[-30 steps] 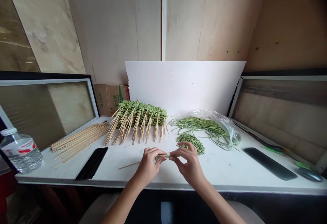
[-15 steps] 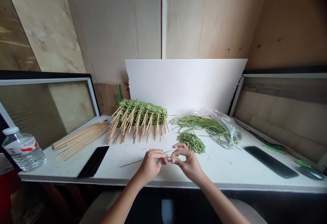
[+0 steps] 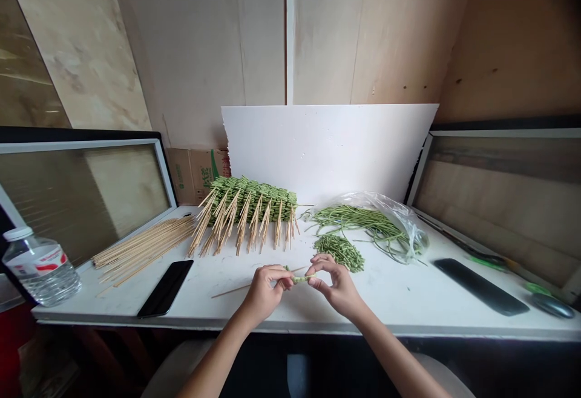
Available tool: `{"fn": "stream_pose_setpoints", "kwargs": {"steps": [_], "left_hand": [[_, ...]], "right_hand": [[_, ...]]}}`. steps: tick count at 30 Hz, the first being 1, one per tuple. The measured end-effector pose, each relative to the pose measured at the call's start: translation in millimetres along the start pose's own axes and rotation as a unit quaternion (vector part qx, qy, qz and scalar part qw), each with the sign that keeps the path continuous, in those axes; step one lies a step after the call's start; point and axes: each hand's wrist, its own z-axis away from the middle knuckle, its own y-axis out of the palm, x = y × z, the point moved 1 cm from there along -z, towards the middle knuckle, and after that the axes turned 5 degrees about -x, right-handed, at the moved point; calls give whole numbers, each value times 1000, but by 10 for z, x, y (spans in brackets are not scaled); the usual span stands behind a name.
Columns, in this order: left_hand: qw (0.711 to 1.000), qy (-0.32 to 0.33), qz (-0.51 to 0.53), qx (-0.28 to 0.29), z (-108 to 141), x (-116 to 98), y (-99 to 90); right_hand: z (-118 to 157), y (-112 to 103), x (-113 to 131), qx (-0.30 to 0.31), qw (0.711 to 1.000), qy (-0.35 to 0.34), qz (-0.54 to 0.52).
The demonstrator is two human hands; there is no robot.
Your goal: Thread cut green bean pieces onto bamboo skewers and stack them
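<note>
White bench (image 3: pixel 399 301), panelled wall (image 3: pixel 204 35) behind; one foam board (image 3: pixel 331 150) along its back edge, one water bottle (image 3: pixel 43 271) at its front left corner. Left hand (image 3: pixel 267 290) and right hand (image 3: pixel 338 288) pinch one green bean piece (image 3: pixel 300 279) between them, near the front edge's middle.

Two hands (image 3: pixel 265 292) (image 3: pixel 338 286), one water bottle (image 3: pixel 43 271), one smartphone (image 3: pixel 166 289), one dark slab (image 3: pixel 480 286), one computer mouse (image 3: pixel 551 305), one plastic bag (image 3: pixel 411 222), one cardboard box (image 3: pixel 181 174), one foam board (image 3: pixel 331 150), two framed panels (image 3: pixel 131 180) (image 3: pixel 499 186). Long beans (image 3: pixel 358 219), cut bean pieces (image 3: pixel 340 253), skewers (image 3: pixel 145 244): too many to count.
</note>
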Motion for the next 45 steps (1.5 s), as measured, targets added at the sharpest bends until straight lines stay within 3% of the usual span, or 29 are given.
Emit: {"fn": "stream_pose_setpoints", "kwargs": {"steps": [7,16,18,24,26,29,31,34,39,45], "left_hand": [[1000,9,-27,-1,9,-36,18],[999,-11,-35,32,28,-130,22],[999,-9,-17,38,25,-177,35],[998,-28,49,28,42,-224,51],[997,-34,61,14,37,-177,-7],[996,-46,75,-13,6,-98,-163],[996,-45,70,-18,-19,-75,-252],[997,-40,68,-20,-41,-81,-286],[996,-40,85,-13,-32,-74,-212],[999,-23,39,9,-25,-23,-190]], "right_hand": [[17,34,-5,-33,999,-8,17],[16,-33,312,10,970,-168,175],[33,-8,342,8,977,-151,151],[64,140,194,-21,999,-11,-34],[29,70,109,-50,995,34,-84],[-60,-210,10,-137,979,92,-118],[-112,-401,-27,-153,982,86,-66],[-130,-515,-81,-106,991,37,70],[-46,-394,-302,-27,966,-10,255],[23,-392,-533,26,940,-12,339]]}}
